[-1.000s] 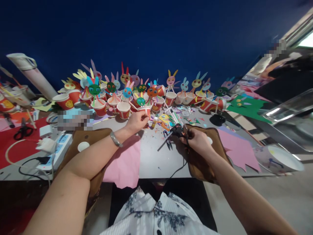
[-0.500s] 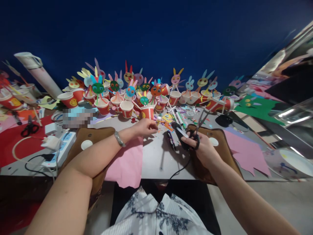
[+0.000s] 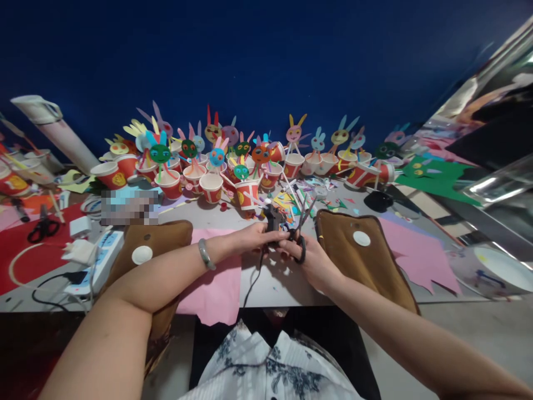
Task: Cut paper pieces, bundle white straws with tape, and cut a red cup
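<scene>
At far left, a white power strip (image 3: 96, 261) lies on the bench (image 3: 270, 294), beside the left brown mat (image 3: 164, 236). Next comes a pink paper sheet (image 3: 212, 300), partly under the left forearm. The left hand (image 3: 252, 238) has its grip closed around a black corded tool (image 3: 273, 219), which is above the bench, in front of a red paper cup (image 3: 242, 200). Just beside it, the right hand (image 3: 316, 265) holds black-handled scissors (image 3: 302, 244), with the blades slightly apart, pointing upward. Further right lies another brown mat (image 3: 362, 272), then torn-edged pink paper (image 3: 420, 255).
</scene>
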Motion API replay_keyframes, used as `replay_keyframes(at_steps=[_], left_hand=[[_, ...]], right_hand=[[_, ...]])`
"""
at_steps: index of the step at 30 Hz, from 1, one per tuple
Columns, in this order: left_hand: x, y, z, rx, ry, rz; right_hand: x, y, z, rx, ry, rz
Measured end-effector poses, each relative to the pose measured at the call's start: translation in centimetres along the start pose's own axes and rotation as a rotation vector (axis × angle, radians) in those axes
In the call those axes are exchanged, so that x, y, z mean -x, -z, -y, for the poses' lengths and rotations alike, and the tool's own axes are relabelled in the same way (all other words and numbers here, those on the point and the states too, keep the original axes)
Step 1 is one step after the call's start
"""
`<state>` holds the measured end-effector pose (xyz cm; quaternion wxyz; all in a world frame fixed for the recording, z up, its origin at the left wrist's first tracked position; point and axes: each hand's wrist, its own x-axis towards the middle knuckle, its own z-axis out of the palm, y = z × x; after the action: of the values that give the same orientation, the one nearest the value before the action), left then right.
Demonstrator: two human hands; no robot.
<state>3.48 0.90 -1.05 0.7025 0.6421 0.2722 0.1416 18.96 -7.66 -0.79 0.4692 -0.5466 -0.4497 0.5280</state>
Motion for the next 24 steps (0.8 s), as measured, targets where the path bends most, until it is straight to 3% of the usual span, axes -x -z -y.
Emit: replay_keyframes(at_steps=[3, 6, 8, 11, 16, 20, 24], left_hand=[[0.0, 0.6, -0.6, 0.033, 0.053, -0.055], [0.3, 1.7, -1.2, -0.053, 0.089, -0.062], [0.8, 2.6, -1.7, -0.119, 0.075, -0.001], [1.6, 4.2, -2.4, -0.255, 0.035, 0.148], [2.0, 6.5, -3.0, -0.560, 0.151, 0.383], [1.7, 7.0, -2.5, -0.603, 0.213, 0.419], [1.6, 7.1, -2.3, -0.639, 0.202, 0.425]], right_hand=[[0.0, 1.5, 0.1, 0.103, -0.010, -0.046], [-0.8, 4.3, 0.4, 0.258, 0.045, -0.212], [-1.5, 6.1, 0.7, 0.332, 0.071, -0.280], [-2.3, 7.8, 0.5, 0.512, 0.074, -0.265], [-2.9, 6.8, -1.0, 0.966, 0.062, -0.168], [-4.0, 6.3, -1.5, 1.039, 0.072, -0.139], [-5.0, 7.5, -1.0, 1.018, 0.070, -0.166]])
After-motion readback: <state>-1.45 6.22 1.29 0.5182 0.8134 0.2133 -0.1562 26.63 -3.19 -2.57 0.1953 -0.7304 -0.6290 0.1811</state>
